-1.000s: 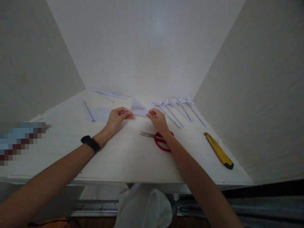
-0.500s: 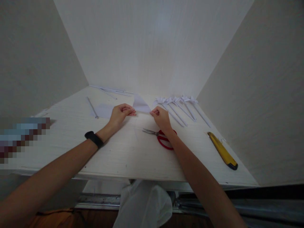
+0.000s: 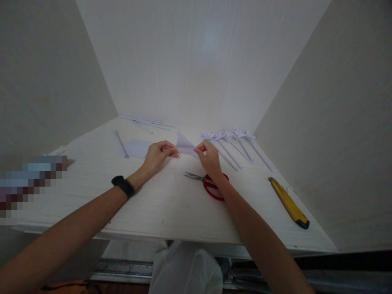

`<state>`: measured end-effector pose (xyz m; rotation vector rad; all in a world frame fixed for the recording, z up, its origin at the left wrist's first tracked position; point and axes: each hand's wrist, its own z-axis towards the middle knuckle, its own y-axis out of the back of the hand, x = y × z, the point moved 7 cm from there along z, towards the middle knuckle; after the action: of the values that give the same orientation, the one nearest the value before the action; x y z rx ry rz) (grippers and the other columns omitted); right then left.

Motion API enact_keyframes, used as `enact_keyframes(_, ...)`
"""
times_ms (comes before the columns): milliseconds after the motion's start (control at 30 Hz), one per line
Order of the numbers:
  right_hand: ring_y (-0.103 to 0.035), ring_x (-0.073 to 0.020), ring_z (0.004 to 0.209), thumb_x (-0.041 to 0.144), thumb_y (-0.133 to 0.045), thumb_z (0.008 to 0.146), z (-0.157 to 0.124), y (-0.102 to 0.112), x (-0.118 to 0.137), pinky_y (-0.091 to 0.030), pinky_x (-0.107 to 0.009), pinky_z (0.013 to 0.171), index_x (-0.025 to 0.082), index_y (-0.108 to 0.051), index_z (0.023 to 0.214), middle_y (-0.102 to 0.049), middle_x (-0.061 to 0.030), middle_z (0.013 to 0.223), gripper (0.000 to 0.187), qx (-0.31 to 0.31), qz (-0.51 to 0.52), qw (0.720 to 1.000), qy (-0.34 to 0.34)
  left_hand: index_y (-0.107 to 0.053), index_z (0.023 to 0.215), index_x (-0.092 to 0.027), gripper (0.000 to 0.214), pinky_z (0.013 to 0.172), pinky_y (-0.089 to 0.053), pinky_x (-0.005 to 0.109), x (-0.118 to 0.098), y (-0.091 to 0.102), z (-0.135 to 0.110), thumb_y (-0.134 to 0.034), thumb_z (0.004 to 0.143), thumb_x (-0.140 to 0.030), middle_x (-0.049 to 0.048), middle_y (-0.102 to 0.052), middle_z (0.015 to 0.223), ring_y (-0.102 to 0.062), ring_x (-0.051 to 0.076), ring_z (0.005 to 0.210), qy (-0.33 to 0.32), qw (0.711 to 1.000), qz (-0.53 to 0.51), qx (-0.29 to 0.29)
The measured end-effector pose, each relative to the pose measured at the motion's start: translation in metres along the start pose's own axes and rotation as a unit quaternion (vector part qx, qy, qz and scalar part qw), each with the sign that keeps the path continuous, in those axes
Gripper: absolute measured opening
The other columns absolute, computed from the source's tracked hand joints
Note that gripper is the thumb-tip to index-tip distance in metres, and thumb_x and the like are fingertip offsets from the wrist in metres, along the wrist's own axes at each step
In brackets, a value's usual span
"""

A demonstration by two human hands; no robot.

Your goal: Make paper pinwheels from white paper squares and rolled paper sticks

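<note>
A small white piece of paper [image 3: 184, 143] is stretched between my two hands above the white surface. My left hand [image 3: 161, 155] pinches its left side, and a black band circles that wrist. On the other side my right hand [image 3: 209, 157] pinches the right corner between thumb and fingers. A crease runs across the sheet, with a pointed part standing up behind it. Just below my right hand lie scissors [image 3: 211, 192] with red handles, their blades pointing left. My right forearm partly covers the handles.
Several paper pinwheels on sticks [image 3: 234, 143] lie at the back right. A yellow cutter knife [image 3: 288, 202] rests on the right. Thin paper rolls [image 3: 147, 121] lie back left, near a flat paper sheet [image 3: 137, 149] and a single roll [image 3: 121, 143]. Walls enclose the surface [image 3: 171, 208].
The paper shows a clearer crease between my hands, with a part now visible below it. Both hands keep their pinch. The whole view has shifted slightly.
</note>
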<state>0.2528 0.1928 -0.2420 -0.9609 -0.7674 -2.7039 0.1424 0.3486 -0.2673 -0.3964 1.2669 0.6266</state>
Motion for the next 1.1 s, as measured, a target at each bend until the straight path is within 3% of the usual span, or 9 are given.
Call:
enact_keyframes(233,-0.057,-0.0165,0.078,0.021,-0.057,0.081,0.000,-0.003,0.008,-0.044,-0.031,0.077,0.020,-0.055,0.079,-0.061,-0.0031,0.080,0.003,0.018,0.023,0.999,0.028,-0.063,0.070,-0.014,0.020,0.068,-0.054,0.031,-0.002,-0.002,-0.003,-0.073,0.067,-0.031,0.0062,-0.071,0.065,-0.069,0.019,0.064,-0.015,0.999,0.027,0.019)
enact_keyframes(467,-0.054,-0.0153,0.070,0.020,-0.058,0.081,-0.002,-0.001,0.012,-0.042,-0.029,0.069,0.021,-0.048,0.068,-0.056,0.0001,0.070,0.016,0.000,0.006,0.999,0.032,-0.063,0.070,-0.015,0.016,0.068,-0.054,0.030,-0.003,-0.005,-0.003,-0.070,0.070,-0.029,0.0061,-0.071,0.066,-0.069,0.018,0.065,-0.025,0.998,0.041,0.033)
enact_keyframes(733,-0.056,-0.0157,0.074,0.025,-0.062,0.079,-0.001,-0.004,0.012,-0.044,-0.029,0.073,0.021,-0.054,0.075,-0.060,-0.0016,0.077,0.010,0.023,0.045,0.998,0.038,-0.063,0.072,-0.015,0.014,0.067,-0.054,0.030,-0.010,-0.007,-0.007,-0.069,0.071,-0.028,0.0057,-0.071,0.066,-0.069,0.019,0.064,-0.044,0.996,0.071,0.040)
enact_keyframes(1100,-0.053,-0.0146,0.067,0.024,-0.059,0.080,-0.002,-0.004,0.013,-0.042,-0.028,0.067,0.022,-0.049,0.067,-0.056,0.0009,0.068,0.018,0.027,0.022,0.999,0.023,-0.064,0.069,-0.016,0.014,0.065,-0.054,0.030,-0.014,-0.009,-0.008,-0.069,0.070,-0.029,0.0055,-0.071,0.065,-0.068,0.019,0.063,-0.045,0.995,0.078,0.047)
